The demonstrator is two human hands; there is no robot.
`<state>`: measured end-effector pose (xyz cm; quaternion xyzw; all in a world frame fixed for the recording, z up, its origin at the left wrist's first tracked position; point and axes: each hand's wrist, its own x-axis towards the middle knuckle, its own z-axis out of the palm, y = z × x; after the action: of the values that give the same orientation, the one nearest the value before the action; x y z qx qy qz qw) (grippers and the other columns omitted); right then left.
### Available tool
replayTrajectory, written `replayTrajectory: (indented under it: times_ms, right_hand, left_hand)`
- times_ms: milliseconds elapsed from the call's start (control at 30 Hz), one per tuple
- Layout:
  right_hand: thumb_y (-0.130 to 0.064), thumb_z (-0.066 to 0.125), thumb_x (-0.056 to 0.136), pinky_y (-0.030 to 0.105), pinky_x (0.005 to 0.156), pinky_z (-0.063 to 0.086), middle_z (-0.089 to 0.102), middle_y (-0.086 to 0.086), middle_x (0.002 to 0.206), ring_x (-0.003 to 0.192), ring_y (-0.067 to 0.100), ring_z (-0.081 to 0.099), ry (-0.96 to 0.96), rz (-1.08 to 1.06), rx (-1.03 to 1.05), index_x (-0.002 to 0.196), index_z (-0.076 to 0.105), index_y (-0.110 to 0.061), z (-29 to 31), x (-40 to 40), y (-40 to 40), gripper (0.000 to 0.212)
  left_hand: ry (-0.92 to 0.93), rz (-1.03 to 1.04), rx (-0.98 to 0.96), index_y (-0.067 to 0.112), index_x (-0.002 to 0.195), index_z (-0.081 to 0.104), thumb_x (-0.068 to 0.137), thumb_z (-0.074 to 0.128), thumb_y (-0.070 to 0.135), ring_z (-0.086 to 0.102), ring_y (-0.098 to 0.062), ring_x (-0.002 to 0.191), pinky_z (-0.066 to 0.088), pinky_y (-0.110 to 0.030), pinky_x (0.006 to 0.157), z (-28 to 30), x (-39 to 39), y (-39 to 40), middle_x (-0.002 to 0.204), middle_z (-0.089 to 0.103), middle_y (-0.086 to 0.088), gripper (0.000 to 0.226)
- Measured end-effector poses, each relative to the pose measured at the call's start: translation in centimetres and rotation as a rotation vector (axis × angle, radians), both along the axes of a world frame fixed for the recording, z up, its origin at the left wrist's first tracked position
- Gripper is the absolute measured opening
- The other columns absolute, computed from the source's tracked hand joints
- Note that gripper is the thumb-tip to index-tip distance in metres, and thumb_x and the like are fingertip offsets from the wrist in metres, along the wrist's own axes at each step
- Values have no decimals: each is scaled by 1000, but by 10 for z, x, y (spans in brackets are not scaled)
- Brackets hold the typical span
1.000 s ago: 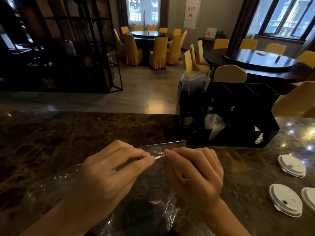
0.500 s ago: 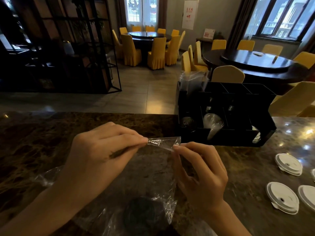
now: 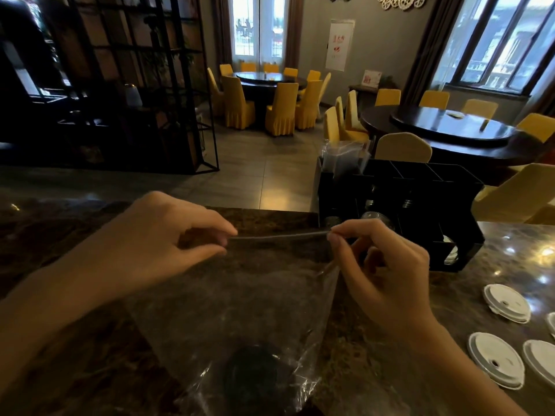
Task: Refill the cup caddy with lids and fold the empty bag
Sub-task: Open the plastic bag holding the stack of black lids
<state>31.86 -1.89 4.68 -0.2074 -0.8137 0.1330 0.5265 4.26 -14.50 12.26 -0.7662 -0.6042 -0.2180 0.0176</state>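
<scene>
A clear plastic bag [image 3: 240, 301] hangs over the brown marble counter [image 3: 60, 229], its top edge stretched flat between both hands. My left hand [image 3: 156, 244] pinches the left end of that edge and my right hand [image 3: 381, 271] pinches the right end. A dark round lid [image 3: 252, 373] shows through the bag's lower part. The black cup caddy [image 3: 420, 205] stands on the counter just behind my right hand, with clear cups in its slots. Several white lids [image 3: 507, 302] lie on the counter at the right.
A plastic-wrapped stack [image 3: 342, 157] sticks up from the caddy's back left slot. Beyond the counter's far edge are a tiled floor, a black metal shelf [image 3: 135, 85], and round dark tables with yellow chairs [image 3: 282, 109].
My hands have risen and moved apart, pulling the bag's top edge out from a short pinched bit into a long taut line. The view has tilted up.
</scene>
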Motion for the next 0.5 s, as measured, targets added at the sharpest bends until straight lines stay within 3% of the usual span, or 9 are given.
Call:
replayTrajectory:
  times_ms: [133, 267, 400, 500]
  right_hand:
    - [-18, 71, 96, 9, 52, 44, 69, -21, 83, 61, 2, 64, -21, -17, -24, 104, 72, -14, 11, 7, 10, 8]
    - [-24, 69, 97, 10, 52, 45, 73, -15, 84, 62, 7, 67, -18, -6, -56, 106, 72, -21, 14, 14, 18, 10]
    - [-24, 70, 96, 21, 49, 52, 71, -17, 85, 64, 9, 69, -30, -50, -73, 107, 71, -24, 10, 21, 24, 11]
    - [-26, 70, 94, 32, 51, 57, 71, -18, 89, 68, 10, 69, -39, -122, -115, 113, 68, -23, 7, 26, 27, 19]
  left_hand:
    - [-6, 54, -55, 49, 99, 72, 72, 77, 42, 66, 15, 84, 56, -13, 62, 14, -27, -5, 86, 72, 29, 28]
    - [-127, 37, -85, 49, 100, 73, 70, 69, 53, 68, 15, 84, 50, -3, 75, 22, -38, -1, 93, 70, 37, 31]
    - [-128, 62, -106, 44, 102, 74, 77, 82, 25, 68, 13, 88, 56, -11, 80, 13, -47, 6, 94, 71, 34, 33]
    - [-85, 88, -97, 47, 108, 68, 79, 83, 20, 65, 12, 93, 58, -19, 79, 7, -48, 8, 92, 72, 25, 43]
